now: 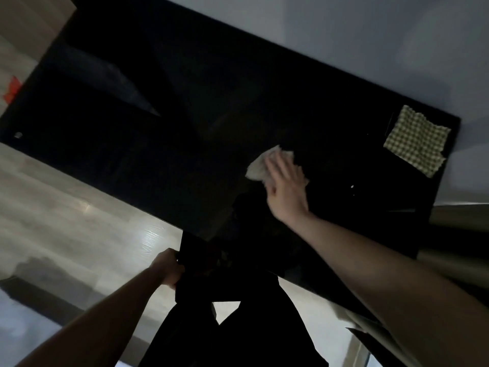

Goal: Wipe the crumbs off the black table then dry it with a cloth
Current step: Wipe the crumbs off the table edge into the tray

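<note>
The black table point(164, 107) fills the middle of the view, tilted. My right hand point(287, 189) lies flat on a crumpled white cloth point(258, 169), pressing it onto the table right of centre. A few pale crumbs point(352, 187) dot the surface to the right of that hand. A green-and-white checked cloth point(416, 141) lies flat near the table's far right corner. My left hand point(168, 268) grips a dark flat object point(195, 271) held at the table's near edge; what it is cannot be made out in the dim light.
A pale wall point(370, 35) runs behind the table. Light wood floor point(66, 207) lies to the left, with something red point(12, 91) at the far left edge. A small pale speck point(18, 135) sits near the table's left corner.
</note>
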Motion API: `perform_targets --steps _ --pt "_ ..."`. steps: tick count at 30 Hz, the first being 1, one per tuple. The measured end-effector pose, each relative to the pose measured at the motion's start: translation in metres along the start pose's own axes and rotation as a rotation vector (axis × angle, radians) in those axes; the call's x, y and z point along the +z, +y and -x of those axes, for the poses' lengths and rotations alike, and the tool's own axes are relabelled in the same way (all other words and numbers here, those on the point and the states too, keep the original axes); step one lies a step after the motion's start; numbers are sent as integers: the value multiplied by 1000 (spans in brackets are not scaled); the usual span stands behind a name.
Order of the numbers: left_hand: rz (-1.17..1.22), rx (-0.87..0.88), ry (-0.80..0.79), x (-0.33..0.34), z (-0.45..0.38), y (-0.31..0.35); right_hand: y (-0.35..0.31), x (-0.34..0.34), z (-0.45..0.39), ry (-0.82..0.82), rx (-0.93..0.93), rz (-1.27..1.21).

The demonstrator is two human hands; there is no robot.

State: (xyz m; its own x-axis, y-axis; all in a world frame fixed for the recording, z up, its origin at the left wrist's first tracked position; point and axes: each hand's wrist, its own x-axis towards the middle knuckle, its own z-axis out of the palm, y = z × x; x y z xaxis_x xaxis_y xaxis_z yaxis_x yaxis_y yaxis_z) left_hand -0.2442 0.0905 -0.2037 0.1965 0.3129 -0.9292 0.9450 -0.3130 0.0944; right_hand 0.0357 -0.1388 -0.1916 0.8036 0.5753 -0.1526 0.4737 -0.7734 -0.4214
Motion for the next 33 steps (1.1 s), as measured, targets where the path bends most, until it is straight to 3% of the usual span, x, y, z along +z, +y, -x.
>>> perform_targets --steps 8,11,15,20,26,30,33 --pt "-65 54 -24 -6 7 -1 -99 59 145 -196 -201 -299" --pt "-50 34 -14 -10 9 0 -123 64 183 -308 -150 -452" --pt "-41 53 -36 -9 5 -2 -121 47 201 -259 -12 -644" --pt "-40 57 -64 -3 -1 -3 -68 0 158 39 177 -741" --pt "-49 48 -49 2 0 7 70 -76 72 393 339 -406" --pt "-86 47 -32 3 2 12 150 -95 47 276 500 -231" --pt "-86 47 -33 3 -1 11 164 -80 50 155 505 -98"
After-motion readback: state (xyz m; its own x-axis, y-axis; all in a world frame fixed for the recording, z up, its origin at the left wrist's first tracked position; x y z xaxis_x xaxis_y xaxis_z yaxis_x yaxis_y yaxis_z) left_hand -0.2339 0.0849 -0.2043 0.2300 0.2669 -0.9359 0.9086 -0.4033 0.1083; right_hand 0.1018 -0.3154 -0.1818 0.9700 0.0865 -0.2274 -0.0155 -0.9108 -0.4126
